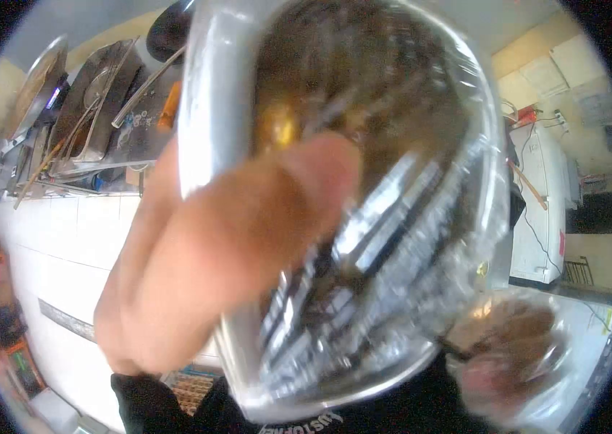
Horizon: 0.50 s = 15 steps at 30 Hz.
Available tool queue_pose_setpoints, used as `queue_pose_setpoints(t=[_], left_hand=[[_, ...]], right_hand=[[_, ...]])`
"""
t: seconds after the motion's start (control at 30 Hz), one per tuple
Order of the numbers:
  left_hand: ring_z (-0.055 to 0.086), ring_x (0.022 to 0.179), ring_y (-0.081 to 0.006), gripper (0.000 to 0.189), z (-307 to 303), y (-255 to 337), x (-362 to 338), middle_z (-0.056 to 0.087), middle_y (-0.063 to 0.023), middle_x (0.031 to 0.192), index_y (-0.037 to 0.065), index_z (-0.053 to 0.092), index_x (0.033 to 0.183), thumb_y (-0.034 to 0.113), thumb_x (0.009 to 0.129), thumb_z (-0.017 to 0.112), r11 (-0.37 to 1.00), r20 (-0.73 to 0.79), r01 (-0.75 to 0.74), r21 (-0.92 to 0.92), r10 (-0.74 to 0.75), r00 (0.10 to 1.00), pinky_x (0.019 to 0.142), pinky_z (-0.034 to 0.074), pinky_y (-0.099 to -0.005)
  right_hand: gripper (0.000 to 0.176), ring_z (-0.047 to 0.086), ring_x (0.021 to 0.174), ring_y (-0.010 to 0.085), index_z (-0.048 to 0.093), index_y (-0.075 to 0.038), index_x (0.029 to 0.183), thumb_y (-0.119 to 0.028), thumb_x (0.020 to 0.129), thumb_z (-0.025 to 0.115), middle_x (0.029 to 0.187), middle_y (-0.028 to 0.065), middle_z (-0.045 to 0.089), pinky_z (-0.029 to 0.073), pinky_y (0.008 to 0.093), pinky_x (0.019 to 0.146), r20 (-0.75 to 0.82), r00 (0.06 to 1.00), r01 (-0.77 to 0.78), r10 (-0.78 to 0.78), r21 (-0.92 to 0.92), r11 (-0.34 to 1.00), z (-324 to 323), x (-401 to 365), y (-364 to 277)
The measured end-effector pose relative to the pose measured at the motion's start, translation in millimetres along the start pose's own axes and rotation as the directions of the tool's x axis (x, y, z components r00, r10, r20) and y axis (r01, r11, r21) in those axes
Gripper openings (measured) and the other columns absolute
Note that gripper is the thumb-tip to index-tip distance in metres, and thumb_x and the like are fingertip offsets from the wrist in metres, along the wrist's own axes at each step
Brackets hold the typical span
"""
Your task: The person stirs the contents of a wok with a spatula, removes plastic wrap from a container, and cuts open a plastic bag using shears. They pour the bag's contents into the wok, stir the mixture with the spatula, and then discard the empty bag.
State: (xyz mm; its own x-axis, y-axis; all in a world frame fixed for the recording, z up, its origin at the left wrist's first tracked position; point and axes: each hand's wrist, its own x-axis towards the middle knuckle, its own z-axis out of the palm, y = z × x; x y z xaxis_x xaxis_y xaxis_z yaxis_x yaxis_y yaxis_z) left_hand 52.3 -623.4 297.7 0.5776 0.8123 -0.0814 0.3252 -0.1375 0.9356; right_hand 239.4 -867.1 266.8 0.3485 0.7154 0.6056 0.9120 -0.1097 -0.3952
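A rounded metal container (213, 94) with a shiny rim fills the middle of the view, tilted up close to the camera. Crinkled clear plastic wrap (385, 217) stretches over its mouth, and something dark brown shows through it. My left hand (197, 267) grips the container's left edge, its thumb lying over the wrap. At the lower right is my right hand (501, 369), near the container's lower right side. Clear plastic covers or surrounds it, and motion smears its fingers.
Metal trays (92, 101) and a long stick (49, 163) are at the upper left, beyond white tiles (67, 235). A white appliance (537, 210) with a cable stands at the right. Several orange crates (2, 304) line the far left.
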Motion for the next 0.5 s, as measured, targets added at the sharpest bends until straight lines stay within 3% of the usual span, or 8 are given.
queue_pose_setpoints(t=[0.17,0.3,0.33,0.4,0.5], left_hand=[[0.050,0.092,-0.0182,0.048,1,-12,28,0.051,-0.0096,0.102,-0.001,0.056,0.110,0.042,0.088,0.052,0.970,-0.003,-0.114,-0.215,0.116,0.993,0.084,0.039,-0.0299],[0.052,0.091,-0.0190,0.049,-2,-48,54,0.053,-0.0109,0.101,0.000,0.052,0.112,0.039,0.083,0.055,0.858,0.152,0.145,-0.492,-0.079,0.985,0.083,0.040,-0.0297],[0.053,0.091,-0.0189,0.049,4,-36,48,0.055,-0.0111,0.101,0.000,0.051,0.112,0.039,0.083,0.056,0.834,0.089,0.142,-0.533,-0.112,0.990,0.081,0.041,-0.0318],[0.054,0.093,-0.0197,0.053,-5,-65,63,0.055,-0.0114,0.102,-0.002,0.051,0.115,0.040,0.082,0.056,0.840,0.182,0.162,-0.518,-0.077,0.980,0.082,0.042,-0.0322],[0.049,0.103,-0.0236,0.056,-7,-96,75,0.053,-0.0135,0.108,-0.001,0.050,0.117,0.042,0.082,0.052,0.861,0.129,0.135,-0.491,-0.081,0.988,0.089,0.039,-0.0349]], right_hand=[[0.019,0.066,0.086,0.0261,0.066,-0.013,0.102,-0.012,0.083,0.063,0.101,0.0069,0.068,0.055,0.0353,0.076,0.128,0.985,0.105,-0.114,0.074,0.992,44,14,-10],[0.019,0.066,0.086,0.0259,0.066,-0.013,0.102,-0.012,0.083,0.064,0.100,0.0071,0.068,0.055,0.0354,0.076,0.164,0.963,0.198,-0.216,0.120,0.973,87,34,-14],[0.019,0.066,0.086,0.0258,0.066,-0.013,0.102,-0.012,0.083,0.064,0.100,0.0071,0.068,0.055,0.0354,0.076,0.162,0.959,0.214,-0.233,0.125,0.969,94,38,-13],[0.019,0.066,0.086,0.0257,0.066,-0.013,0.102,-0.012,0.083,0.064,0.100,0.0071,0.068,0.055,0.0354,0.076,0.143,0.960,0.220,-0.239,0.134,0.966,98,40,-13],[0.019,0.066,0.085,0.0256,0.065,-0.013,0.102,-0.012,0.083,0.064,0.100,0.0072,0.068,0.055,0.0354,0.076,0.099,0.973,0.193,-0.210,0.155,0.969,98,39,-8]])
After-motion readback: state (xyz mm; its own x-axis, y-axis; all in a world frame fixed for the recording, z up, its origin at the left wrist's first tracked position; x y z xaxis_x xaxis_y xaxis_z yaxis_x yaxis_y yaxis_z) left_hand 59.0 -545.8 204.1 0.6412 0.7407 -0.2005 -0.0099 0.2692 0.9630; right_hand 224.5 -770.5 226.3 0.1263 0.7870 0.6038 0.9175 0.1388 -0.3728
